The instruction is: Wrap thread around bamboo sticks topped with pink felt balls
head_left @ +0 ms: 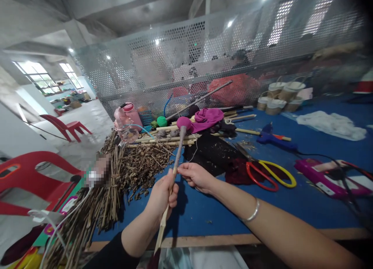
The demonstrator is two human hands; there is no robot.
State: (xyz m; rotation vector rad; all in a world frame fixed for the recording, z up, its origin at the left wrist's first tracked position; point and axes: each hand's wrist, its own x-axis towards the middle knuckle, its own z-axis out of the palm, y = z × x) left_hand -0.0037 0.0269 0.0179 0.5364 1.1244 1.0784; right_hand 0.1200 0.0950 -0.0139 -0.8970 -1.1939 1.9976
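A wooden stick [162,224] slants up across the middle, topped by a round magenta fabric-covered ball [183,123]. Greyish wrapping [180,145] covers its upper shaft below the ball. My left hand [162,194] is wrapped round the stick beneath the wrapping. Beside the shaft, my right hand [196,177] has thumb and fingers pinched together close to the wrapping's lower end. A thin pale thread [197,147] curves near those fingers, but I cannot tell whether they hold it. Black cloth [207,152] lies just behind my right hand.
Dried plant stems [116,183] cover the table's left side. To the right lie scissors [269,175], a blue glue gun [271,138] and a magenta device [332,179]. Behind are a green ball [162,121], magenta cloth [208,118], a pink jug [128,121] and a perforated screen [140,70].
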